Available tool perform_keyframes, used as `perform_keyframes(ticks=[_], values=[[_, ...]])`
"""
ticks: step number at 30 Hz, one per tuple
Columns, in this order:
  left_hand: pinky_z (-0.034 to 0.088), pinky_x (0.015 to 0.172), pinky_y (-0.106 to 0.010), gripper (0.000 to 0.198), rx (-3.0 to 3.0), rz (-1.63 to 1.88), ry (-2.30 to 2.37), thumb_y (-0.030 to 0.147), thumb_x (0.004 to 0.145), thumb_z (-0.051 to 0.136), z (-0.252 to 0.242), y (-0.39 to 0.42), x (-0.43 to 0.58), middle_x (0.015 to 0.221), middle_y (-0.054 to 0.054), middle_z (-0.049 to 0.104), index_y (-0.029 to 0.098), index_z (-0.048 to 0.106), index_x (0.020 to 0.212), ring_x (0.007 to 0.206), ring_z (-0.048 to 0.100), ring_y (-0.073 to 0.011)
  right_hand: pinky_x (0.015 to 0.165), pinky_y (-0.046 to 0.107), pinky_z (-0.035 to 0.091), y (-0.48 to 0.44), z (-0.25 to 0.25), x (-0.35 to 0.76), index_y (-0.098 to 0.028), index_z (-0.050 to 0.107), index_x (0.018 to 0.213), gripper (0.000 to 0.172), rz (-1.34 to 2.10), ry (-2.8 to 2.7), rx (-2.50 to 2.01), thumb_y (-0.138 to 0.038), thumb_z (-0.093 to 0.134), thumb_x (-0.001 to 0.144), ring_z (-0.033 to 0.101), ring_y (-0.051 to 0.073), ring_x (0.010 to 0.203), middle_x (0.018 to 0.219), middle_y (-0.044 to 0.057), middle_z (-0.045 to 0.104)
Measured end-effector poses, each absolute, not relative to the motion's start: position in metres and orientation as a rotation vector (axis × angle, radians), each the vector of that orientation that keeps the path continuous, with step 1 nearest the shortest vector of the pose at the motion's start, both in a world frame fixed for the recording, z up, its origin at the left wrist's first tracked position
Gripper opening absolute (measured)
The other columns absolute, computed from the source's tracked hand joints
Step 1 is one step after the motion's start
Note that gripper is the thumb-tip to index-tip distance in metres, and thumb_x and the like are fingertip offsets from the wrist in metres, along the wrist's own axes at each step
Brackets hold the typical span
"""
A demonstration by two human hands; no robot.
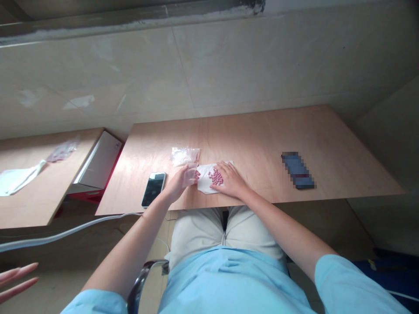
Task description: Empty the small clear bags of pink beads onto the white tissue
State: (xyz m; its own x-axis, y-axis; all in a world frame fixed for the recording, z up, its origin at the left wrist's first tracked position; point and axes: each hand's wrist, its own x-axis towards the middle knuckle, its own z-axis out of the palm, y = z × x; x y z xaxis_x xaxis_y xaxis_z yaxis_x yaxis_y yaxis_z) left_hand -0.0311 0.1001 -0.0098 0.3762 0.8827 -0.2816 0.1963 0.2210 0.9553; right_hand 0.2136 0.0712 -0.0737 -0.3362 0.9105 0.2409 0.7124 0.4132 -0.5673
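My left hand (pixel 177 184) grips a small transparent plastic cup (pixel 190 176), lying tilted on its side at the edge of a white paper sheet (pixel 204 184). A heap of several small pink tablets (pixel 216 177) sits on that sheet. My right hand (pixel 231 179) rests on the paper with its fingers spread, right next to the tablets. Behind the cup lies a crumpled transparent plastic bag (pixel 185 156). A black smartphone (pixel 153 189) lies to the left of my left hand.
All this lies on a plywood table (pixel 262 144). A blurred dark-blue object (pixel 297 170) lies at its right. On a second table (pixel 29 183) at left are a white box (pixel 100 160) and a white mask (pixel 16 179). Another person's hand (pixel 16 279) shows at bottom left.
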Motion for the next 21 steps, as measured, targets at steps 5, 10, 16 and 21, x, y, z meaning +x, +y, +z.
perform_keyframes(ticks=[5,10,16,21], values=[[0.054,0.078,-0.035,0.067,1.313,0.619,1.085,0.069,0.098,0.029,-0.005,0.103,-0.035,0.1,-0.012,0.068,0.016,0.06,0.125,0.083,0.065,-0.0201,0.125,0.055,0.017,0.071,-0.075,0.214,-0.016,0.046,0.148,0.086,0.485,-2.146,-1.382,-0.062,0.073,0.08,0.032,0.035,0.147,0.154,0.018,0.043],[0.05,0.087,-0.042,0.052,2.144,0.426,1.255,0.062,0.093,0.054,0.003,0.106,-0.038,0.103,-0.01,0.067,0.021,0.066,0.123,0.093,0.062,-0.025,0.125,0.055,0.017,0.071,-0.076,0.213,-0.016,0.045,0.148,0.084,0.482,-2.148,-1.373,-0.061,0.072,0.082,0.032,0.035,0.148,0.155,0.017,0.043],[0.04,0.094,-0.047,0.044,2.886,0.017,1.237,0.049,0.083,0.074,0.009,0.102,-0.027,0.108,-0.011,0.062,0.024,0.066,0.119,0.106,0.055,-0.0326,0.124,0.056,0.018,0.072,-0.078,0.213,-0.015,0.046,0.147,0.085,0.469,-2.141,-1.366,-0.061,0.072,0.081,0.032,0.036,0.147,0.154,0.018,0.043],[0.038,0.092,-0.045,0.041,3.045,-0.099,1.203,0.042,0.083,0.075,0.018,0.099,-0.011,0.114,-0.014,0.059,0.022,0.064,0.117,0.107,0.053,-0.0333,0.125,0.055,0.016,0.072,-0.079,0.213,-0.016,0.047,0.147,0.083,0.487,-2.138,-1.363,-0.062,0.071,0.081,0.031,0.035,0.148,0.155,0.017,0.042]])
